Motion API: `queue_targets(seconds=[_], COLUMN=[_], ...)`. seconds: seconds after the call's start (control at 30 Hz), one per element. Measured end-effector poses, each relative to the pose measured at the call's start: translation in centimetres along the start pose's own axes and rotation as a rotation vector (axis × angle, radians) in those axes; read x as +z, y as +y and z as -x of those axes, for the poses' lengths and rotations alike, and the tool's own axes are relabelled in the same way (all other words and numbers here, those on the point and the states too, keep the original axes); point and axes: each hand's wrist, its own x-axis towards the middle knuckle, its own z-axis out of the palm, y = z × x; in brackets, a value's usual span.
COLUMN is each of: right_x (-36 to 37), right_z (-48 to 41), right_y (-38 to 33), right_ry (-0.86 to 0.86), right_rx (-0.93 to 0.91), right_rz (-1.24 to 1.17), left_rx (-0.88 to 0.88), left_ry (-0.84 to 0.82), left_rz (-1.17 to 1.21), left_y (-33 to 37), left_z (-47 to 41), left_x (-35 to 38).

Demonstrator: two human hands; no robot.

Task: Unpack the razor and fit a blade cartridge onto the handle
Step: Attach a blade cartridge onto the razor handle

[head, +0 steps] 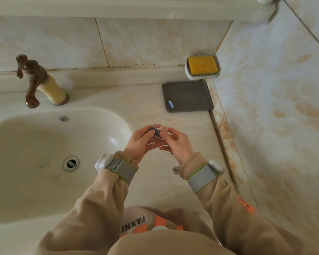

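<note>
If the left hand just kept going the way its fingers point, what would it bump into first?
Probably the blade cartridge it already pinches with the right hand. The left hand points up and right across the counter; beyond the cartridge, that line leads roughly toward the grey tray, though depth is unclear.

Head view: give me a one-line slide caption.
Both hands, left hand and right hand, hold a blue blade cartridge in clear packaging beside the sink; another cartridge lies on the grey tray.

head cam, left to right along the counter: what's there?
Tap → sink basin → left hand → blade cartridge held between both hands → right hand → grey tray with a spare cartridge on it → yellow soap in its white dish. No razor handle visible.
</note>
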Motion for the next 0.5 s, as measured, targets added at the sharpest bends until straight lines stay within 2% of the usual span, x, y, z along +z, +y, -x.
queue_targets(seconds=[0.33, 0.5], right_x=[-0.04, -0.11], right_z=[-0.01, 0.01], right_y=[-0.05, 0.06], right_ry=[-0.033, -0.059], right_rx=[-0.083, -0.029], right_rz=[0.072, -0.008], left_rx=[0.053, 0.067], left_ry=[0.096, 0.107], left_rz=[-0.116, -0.171], left_y=[-0.44, -0.65], left_z=[-0.27, -0.21], left_x=[0.48, 0.43])
